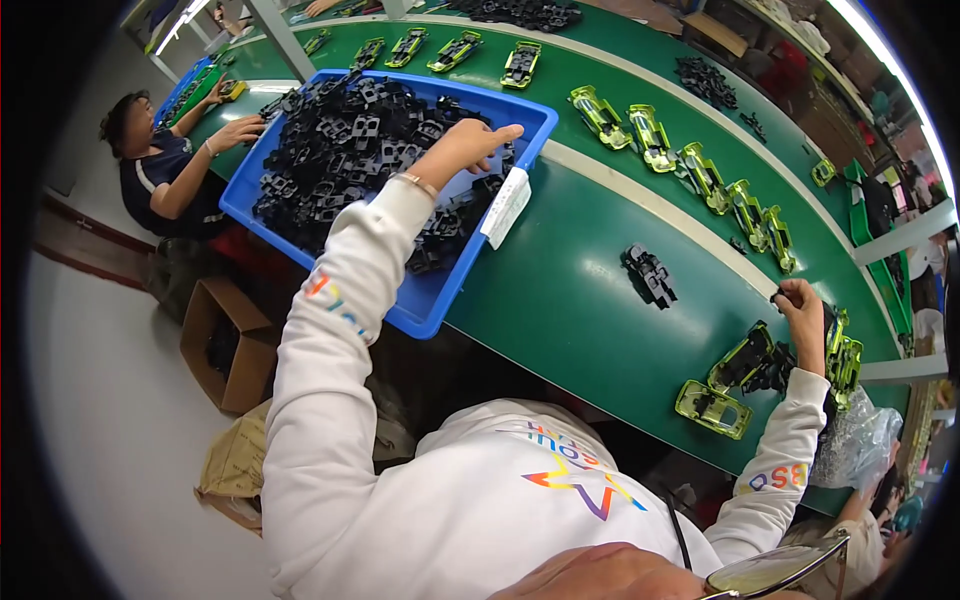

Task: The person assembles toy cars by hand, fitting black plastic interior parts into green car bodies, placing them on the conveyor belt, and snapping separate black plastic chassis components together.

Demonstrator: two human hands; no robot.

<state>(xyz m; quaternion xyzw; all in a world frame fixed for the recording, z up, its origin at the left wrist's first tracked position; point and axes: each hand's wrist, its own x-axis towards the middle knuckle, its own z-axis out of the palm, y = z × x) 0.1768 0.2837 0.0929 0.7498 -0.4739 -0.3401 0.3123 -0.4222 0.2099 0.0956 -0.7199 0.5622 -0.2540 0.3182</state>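
My left hand (462, 152) is over the right part of a blue plastic bin (428, 318), with some fingers stretched out and apart. I see nothing held in it. Black plastic chassis parts (345, 140) fill much of the bin. At the far right of the bench, my right hand (803, 318) is closed in a pinch, with a small dark piece just showing at its fingertips. Beside that hand lie lime-green toy car bodies (712, 408), some with dark parts against them. A single black chassis (650, 275) rests on the green bench between my hands.
Several green car shells (600, 118) stand in a row on the green belt (560, 75) beyond a pale rail. A co-worker (165, 165) reaches in at the left. Below the bin is an open cardboard box (225, 345). Clear plastic wrap (858, 440) lies at the right edge.
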